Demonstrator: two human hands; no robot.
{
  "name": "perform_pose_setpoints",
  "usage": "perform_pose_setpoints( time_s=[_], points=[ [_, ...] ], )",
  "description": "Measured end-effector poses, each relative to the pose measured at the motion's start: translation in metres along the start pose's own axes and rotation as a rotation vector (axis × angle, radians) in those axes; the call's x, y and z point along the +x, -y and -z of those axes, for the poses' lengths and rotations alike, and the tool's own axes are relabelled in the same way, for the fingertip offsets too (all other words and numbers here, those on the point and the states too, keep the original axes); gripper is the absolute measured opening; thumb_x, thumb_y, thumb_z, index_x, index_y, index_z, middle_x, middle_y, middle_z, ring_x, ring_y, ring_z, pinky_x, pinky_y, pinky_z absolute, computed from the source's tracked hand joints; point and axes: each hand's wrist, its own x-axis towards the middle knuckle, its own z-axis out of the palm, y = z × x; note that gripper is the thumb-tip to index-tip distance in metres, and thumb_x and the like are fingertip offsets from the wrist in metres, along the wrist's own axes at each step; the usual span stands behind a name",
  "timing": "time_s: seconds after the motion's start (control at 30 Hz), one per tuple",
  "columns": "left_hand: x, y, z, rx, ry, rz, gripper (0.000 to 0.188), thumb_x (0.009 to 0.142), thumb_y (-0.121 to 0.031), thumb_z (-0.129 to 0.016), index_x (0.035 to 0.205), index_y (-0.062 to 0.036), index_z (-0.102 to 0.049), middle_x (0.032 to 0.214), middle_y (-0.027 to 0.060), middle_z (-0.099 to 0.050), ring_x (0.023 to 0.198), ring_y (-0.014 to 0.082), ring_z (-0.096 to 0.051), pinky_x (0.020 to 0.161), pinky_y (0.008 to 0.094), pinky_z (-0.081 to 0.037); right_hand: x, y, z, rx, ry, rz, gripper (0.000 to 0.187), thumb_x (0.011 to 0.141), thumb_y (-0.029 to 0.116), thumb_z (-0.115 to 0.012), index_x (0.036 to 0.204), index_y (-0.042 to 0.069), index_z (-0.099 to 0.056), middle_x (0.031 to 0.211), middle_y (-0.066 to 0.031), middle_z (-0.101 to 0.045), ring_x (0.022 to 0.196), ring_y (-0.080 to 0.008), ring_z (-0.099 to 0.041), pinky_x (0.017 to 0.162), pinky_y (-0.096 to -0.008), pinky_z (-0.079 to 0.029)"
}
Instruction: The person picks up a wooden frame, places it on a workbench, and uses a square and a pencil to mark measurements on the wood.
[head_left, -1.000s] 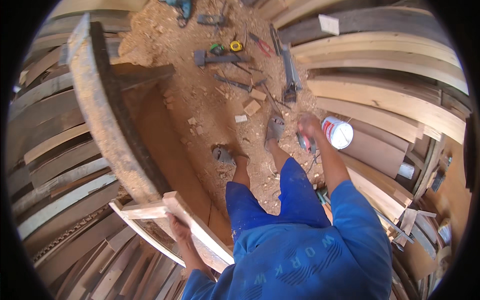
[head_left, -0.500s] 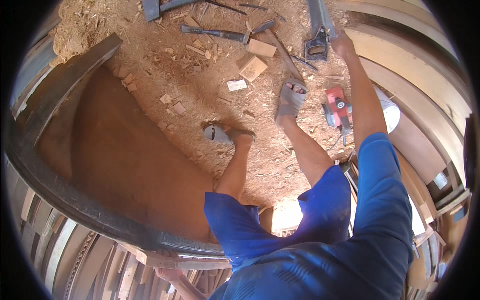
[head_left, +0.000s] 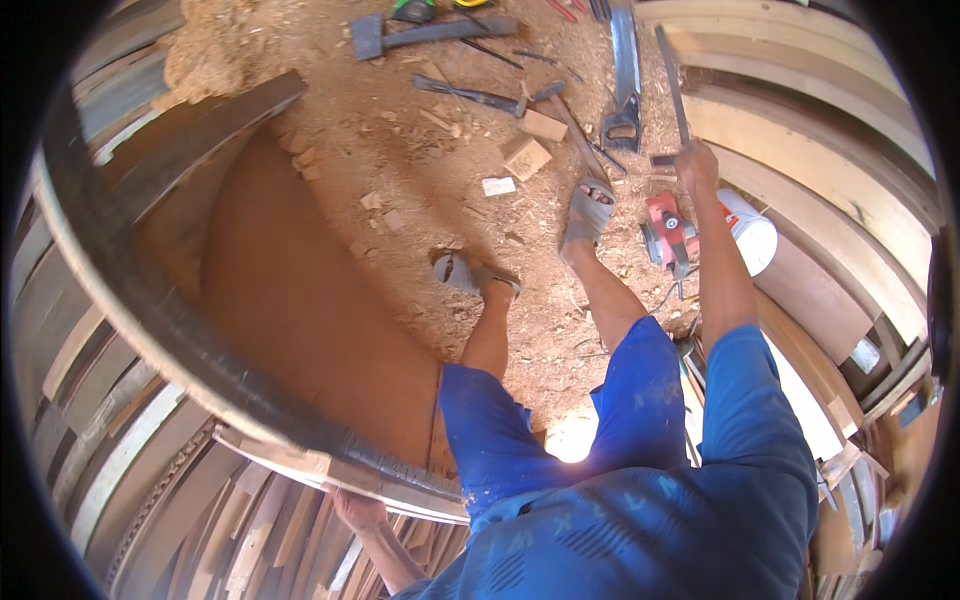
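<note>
Raised at the right, my right hand [head_left: 697, 167] is closed around a long, narrow dark L-shaped tool [head_left: 672, 85], like a carpenter's square. Its long arm points away from me and a short piece juts left beside the fist. At the lower left, my left hand [head_left: 358, 508] grips the edge of a pale wooden strip [head_left: 400, 492]; some of its fingers are hidden. That strip lies along the rim of a big brown panel [head_left: 300, 310] with a dark curved edge. A handsaw [head_left: 622, 125] lies just left of my right hand.
On the sawdust-strewn floor lie a hammer-like tool [head_left: 430, 35], a chisel-like tool [head_left: 465, 93], wood blocks [head_left: 527, 158] and a red power planer [head_left: 668, 235]. A white bucket [head_left: 755, 245] stands to the right. Curved planks [head_left: 820, 150] line both sides.
My right hand has moved back from beside the saw and now holds up the L-shaped tool. The view has shifted; my left hand stays at the wooden strip.
</note>
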Motion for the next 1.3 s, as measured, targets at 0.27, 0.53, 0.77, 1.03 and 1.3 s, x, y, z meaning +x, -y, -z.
perform_pose_setpoints(
  time_s=[0.27,0.53,0.77,1.03,1.3],
  points=[
    [-0.01,0.007,-0.045,-0.002,0.26,0.026,0.048,0.097,-0.037,-0.055,0.129,-0.0022,-0.048,0.119,0.007,-0.06,0.112,0.0173,-0.056,0.097,0.036,-0.046,-0.198,0.108,0.16,0.561,0.28,-0.193,0.028,0.093,0.022,-0.054,0.105,-0.001,-0.064,0.085,-0.0133,-0.065,0.082,-0.0208,-0.062,0.077,-0.0359,-0.046],
    [-0.022,-0.006,-0.03,0.033,0.334,-0.067,0.036,0.096,-0.013,-0.052,0.127,0.0051,-0.046,0.12,0.0153,-0.057,0.111,0.0225,-0.056,0.097,0.0353,-0.045,-0.358,0.261,0.267,0.725,0.401,0.595,0.023,0.091,0.022,-0.058,0.099,0.002,-0.066,0.077,-0.005,-0.061,0.073,-0.0117,-0.056,0.07,-0.0324,-0.046],
    [-0.083,-0.055,0.004,0.521,0.657,-0.44,0.043,0.098,-0.016,-0.05,0.137,-0.0021,-0.039,0.125,0.0149,-0.054,0.118,0.0237,-0.05,0.103,0.0363,-0.038,-0.536,0.377,0.285,0.321,0.711,1.234,0.024,0.089,0.02,-0.057,0.093,-0.001,-0.064,0.081,-0.0159,-0.062,0.081,-0.0281,-0.063,0.071,-0.039,-0.048],
    [-0.073,0.032,0.045,0.369,0.346,-0.265,0.023,0.094,-0.018,-0.054,0.104,0.0019,-0.06,0.095,0.0183,-0.063,0.089,0.0317,-0.059,0.08,0.0401,-0.046,-0.594,0.388,0.239,0.41,0.616,1.04,0.028,0.089,0.021,-0.054,0.107,0.001,-0.063,0.101,-0.0211,-0.063,0.096,-0.0341,-0.062,0.086,-0.0405,-0.048],
    [-0.021,0.042,0.044,0.647,0.259,-0.325,0.026,0.086,-0.021,-0.062,0.098,0.0018,-0.062,0.098,0.0241,-0.064,0.092,0.0374,-0.063,0.08,0.0427,-0.048,-0.544,0.369,0.205,0.227,0.275,0.891,0.045,0.084,0.018,-0.062,0.121,-0.005,-0.051,0.115,-0.0275,-0.057,0.109,-0.0418,-0.055,0.096,-0.0438,-0.043]
  ],
)
